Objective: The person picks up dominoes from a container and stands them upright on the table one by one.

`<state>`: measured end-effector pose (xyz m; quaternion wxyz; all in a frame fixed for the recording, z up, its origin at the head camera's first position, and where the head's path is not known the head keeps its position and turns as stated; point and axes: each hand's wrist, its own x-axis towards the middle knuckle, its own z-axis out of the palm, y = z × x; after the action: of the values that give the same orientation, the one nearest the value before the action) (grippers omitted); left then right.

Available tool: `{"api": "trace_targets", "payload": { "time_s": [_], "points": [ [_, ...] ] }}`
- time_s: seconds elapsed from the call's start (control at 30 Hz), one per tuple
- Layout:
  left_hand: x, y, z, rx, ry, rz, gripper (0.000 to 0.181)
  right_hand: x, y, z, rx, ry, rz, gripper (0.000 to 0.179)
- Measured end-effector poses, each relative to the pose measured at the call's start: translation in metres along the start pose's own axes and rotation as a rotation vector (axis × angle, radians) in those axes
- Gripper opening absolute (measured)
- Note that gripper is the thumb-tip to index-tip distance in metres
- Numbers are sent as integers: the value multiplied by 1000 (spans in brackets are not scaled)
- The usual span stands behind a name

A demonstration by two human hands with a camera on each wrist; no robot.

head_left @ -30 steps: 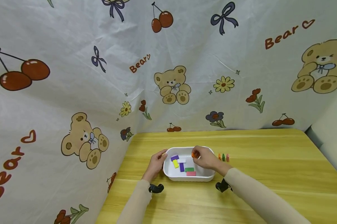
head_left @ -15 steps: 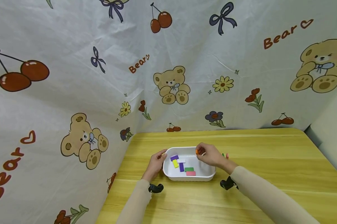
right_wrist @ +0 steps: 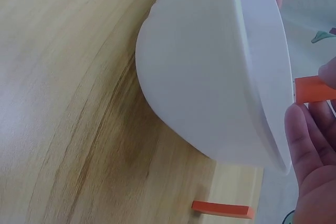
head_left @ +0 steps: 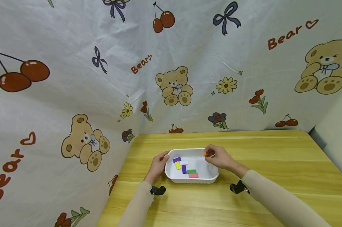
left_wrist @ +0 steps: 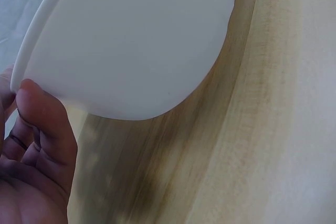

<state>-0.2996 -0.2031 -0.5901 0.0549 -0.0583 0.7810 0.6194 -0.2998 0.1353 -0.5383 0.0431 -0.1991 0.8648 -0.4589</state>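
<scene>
A white plastic basin stands on the table. My left hand grips its left end, the thumb and fingers at the rim in the left wrist view. My right hand pinches an orange block above the basin's back right rim. Inside the basin lie purple blocks, a yellow block, a white block, a green block and a pink block, mostly towards the left and front.
Beyond the basin's right end, another orange block is on the wooden table. The right hand mostly hides the blocks there in the head view. A white cloth printed with bears hangs behind the table and along its left side.
My right hand has moved right from over the basin's middle towards its right rim, still holding the orange block. It now covers the small standing blocks beside the basin. My left hand stays put.
</scene>
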Motion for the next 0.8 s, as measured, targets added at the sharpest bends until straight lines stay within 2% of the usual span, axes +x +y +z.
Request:
{"api": "trace_targets", "payload": {
  "time_s": [0.23,0.37,0.57,0.8],
  "points": [
    [1,-1,-1,11,7,-10,40,-6,3,-6,17,12,-30,19],
    [0,1,-1,17,6,5,41,-11,7,-10,16,35,-37,20],
    [-2,3,-1,40,20,25,41,-19,14,-16,12,59,-14,20],
    [-2,0,0,36,22,18,41,-25,19,-21,-7,74,-1,21]
  ]
}}
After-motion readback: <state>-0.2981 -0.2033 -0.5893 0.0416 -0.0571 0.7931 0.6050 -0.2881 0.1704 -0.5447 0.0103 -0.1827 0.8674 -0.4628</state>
